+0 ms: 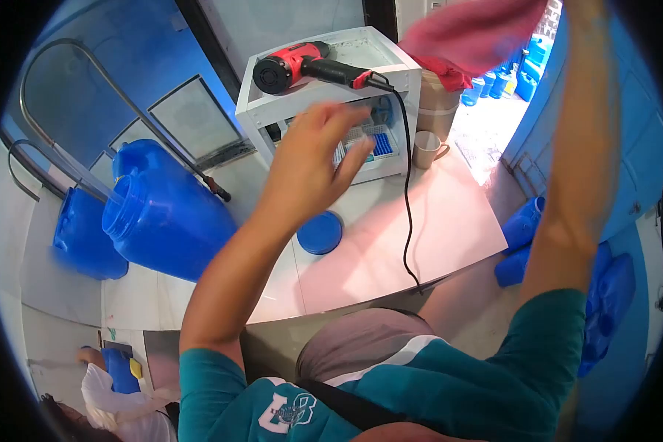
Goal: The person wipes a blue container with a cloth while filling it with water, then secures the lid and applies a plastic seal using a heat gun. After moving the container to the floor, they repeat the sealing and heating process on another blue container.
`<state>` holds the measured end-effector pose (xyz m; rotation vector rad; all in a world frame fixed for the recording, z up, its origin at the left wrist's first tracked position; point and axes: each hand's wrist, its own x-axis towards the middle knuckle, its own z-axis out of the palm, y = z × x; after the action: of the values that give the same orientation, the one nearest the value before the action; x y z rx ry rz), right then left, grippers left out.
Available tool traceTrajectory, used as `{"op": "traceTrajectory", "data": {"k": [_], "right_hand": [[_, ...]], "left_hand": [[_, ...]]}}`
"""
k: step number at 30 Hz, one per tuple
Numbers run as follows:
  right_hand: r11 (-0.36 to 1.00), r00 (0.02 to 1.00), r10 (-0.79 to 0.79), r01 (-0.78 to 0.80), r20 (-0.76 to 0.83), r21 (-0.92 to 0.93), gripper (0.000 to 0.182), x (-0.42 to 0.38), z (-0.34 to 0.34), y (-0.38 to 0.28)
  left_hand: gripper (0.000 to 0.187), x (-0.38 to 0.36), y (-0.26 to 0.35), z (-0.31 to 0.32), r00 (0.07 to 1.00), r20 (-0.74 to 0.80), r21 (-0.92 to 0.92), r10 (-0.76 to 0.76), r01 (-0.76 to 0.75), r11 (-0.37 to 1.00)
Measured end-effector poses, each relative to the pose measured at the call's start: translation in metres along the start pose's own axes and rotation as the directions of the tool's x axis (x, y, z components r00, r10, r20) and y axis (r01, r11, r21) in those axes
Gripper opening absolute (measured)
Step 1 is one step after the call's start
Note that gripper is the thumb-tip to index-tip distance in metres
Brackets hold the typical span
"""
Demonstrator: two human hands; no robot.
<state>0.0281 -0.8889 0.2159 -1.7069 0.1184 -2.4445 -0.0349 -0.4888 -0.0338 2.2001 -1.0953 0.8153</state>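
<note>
My left hand (311, 163) is raised over the counter, fingers apart and slightly blurred, holding nothing. Below it a round blue lid (320, 233) lies flat on the white counter (361, 254). My right arm stretches up to the top right, where my right hand (588, 10) is mostly cut off by the frame edge. Beside that hand a reddish cloth (479, 33), smeared by motion, hangs in the air and appears gripped by it; the fingers are hidden. A large blue plastic jug (173, 217) with an uncapped mouth stands left of my left forearm, a clear hose at its opening.
A white shelf unit (328, 103) carries a red and black corded blower (298, 65). Its black cord (407, 184) crosses the counter. A mug (427, 150) stands beside the unit. Blue containers (523, 225) sit on the floor at right. Another person (114, 394) is at lower left.
</note>
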Motion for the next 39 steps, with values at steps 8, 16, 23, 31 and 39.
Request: {"op": "traceTrajectory", "data": {"k": [8,16,23,31,39], "right_hand": [[0.726,0.583,0.233,-0.637,0.778,0.259,0.037,-0.016,-0.162,0.001],[0.686,0.395,0.156,-0.702,0.905,0.188,0.043,-0.075,-0.241,0.071],[0.569,-0.278,-0.289,-0.819,0.916,-0.069,0.035,-0.043,-0.204,-0.081],[0.352,-0.174,-0.809,-0.908,0.561,0.226,0.076,-0.181,-0.165,-0.075],[0.537,-0.343,-0.789,-0.788,0.509,0.300,0.036,-0.237,-0.133,-0.056]], "left_hand": [[0.045,0.079,-0.025,0.085,0.998,-0.055,0.556,-0.033,0.058,0.829],[0.040,0.070,-0.116,0.013,0.972,0.183,0.521,-0.149,0.033,0.853],[0.046,0.073,0.110,0.013,0.954,0.293,-0.782,-0.062,0.277,0.558],[0.015,0.055,0.131,-0.040,0.947,-0.228,-0.604,-0.226,0.045,0.796],[0.024,-0.056,0.081,-0.134,0.776,-0.295,-0.424,-0.557,0.416,0.804]]}}
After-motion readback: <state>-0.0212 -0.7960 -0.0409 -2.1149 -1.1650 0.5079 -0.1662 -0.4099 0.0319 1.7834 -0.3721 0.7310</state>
